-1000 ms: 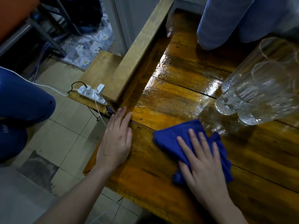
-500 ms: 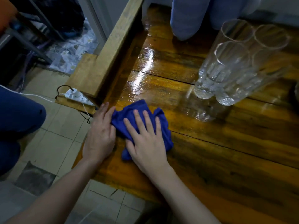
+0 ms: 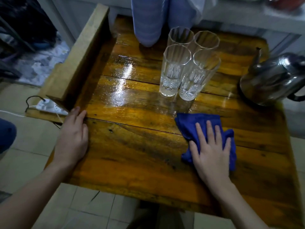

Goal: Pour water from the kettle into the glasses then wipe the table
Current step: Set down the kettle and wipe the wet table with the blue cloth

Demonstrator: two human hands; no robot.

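Observation:
Several tall clear glasses (image 3: pixel 188 63) stand bunched at the back middle of the glossy wooden table (image 3: pixel 132 146). A steel kettle (image 3: pixel 272 80) sits at the table's right edge. A blue cloth (image 3: pixel 198 124) lies on the table in front of the glasses. My right hand (image 3: pixel 211 149) presses flat on the cloth, fingers spread. At the table's left edge my left hand (image 3: pixel 72 138) rests flat on the wood, holding nothing. A wet sheen (image 3: pixel 122 83) shows left of the glasses.
A raised wooden rail (image 3: pixel 82 52) runs along the table's left side. A white power strip (image 3: pixel 49 107) with a cord lies on a low board beside it. Another person's blue-trousered legs (image 3: pixel 148 22) stand at the far edge. Tiled floor surrounds the table.
My right hand has slid the blue cloth from the left edge, beside my left hand, across to the right front of the glasses. The view has pulled back, showing the kettle.

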